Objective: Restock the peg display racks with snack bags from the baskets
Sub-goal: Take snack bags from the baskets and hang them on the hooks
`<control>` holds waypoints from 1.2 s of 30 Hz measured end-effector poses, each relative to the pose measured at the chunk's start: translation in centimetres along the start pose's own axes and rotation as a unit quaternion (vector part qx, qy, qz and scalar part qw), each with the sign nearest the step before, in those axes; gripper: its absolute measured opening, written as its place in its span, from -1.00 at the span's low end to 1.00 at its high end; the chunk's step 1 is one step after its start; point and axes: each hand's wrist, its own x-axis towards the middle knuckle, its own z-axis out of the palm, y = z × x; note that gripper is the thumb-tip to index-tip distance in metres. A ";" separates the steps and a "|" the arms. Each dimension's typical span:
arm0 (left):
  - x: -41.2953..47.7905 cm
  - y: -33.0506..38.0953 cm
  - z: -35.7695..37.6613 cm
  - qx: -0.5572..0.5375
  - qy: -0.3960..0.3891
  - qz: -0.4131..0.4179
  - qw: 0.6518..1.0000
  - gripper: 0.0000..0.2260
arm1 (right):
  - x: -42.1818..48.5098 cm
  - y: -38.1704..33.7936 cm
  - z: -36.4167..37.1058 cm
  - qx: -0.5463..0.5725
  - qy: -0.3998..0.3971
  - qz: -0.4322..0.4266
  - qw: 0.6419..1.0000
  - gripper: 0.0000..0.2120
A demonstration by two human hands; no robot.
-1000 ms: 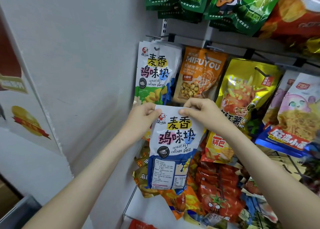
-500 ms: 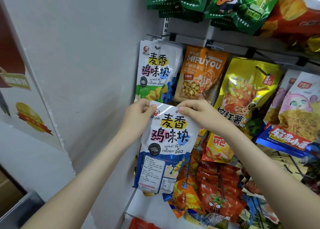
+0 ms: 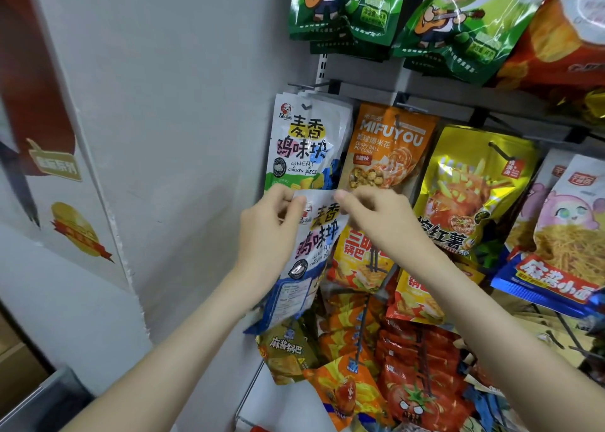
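A shop — snack bags (image 3: 386, 150) crowding peg racks (image 3: 406, 106).

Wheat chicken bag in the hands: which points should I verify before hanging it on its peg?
1. Left hand and right hand pinch the top edge of the bag: ok.
2. Print matches the hanging stack: ok.
3. Top edge level with the peg: not ok, it is lower.
4. Bag flat: not ok, it is twisted.
5. Its hanging hole free: cannot tell.
6. Room left on the peg: cannot tell.
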 end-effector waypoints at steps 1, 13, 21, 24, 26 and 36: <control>-0.3 0.3 0.2 0.002 -0.012 0.026 1.000 -0.82 | 0.0 -0.6 0.1 0.085 -0.064 0.054 0.993 -0.60; -1.6 -1.6 1.7 0.132 -0.159 0.258 0.944 -0.75 | 1.4 0.4 -0.7 0.121 -0.192 0.086 0.970 -0.81; 3.0 -1.2 -0.6 0.271 -0.229 0.208 0.911 -0.78 | 1.2 -0.5 -1.5 0.004 -0.225 -0.001 0.974 -0.86; 3.8 -1.1 -0.6 0.230 -0.250 0.170 0.925 -0.86 | 1.5 -0.7 -1.5 0.036 -0.205 0.000 0.978 -0.89; 4.1 -1.1 -0.7 0.189 -0.246 0.134 0.941 -0.88 | 2.0 -0.5 -1.9 0.054 -0.198 0.001 0.979 -0.91; 5.7 0.3 -1.3 0.146 -0.231 0.037 0.961 -0.85 | 3.9 -1.0 -2.7 -0.015 -0.169 -0.073 0.983 -0.89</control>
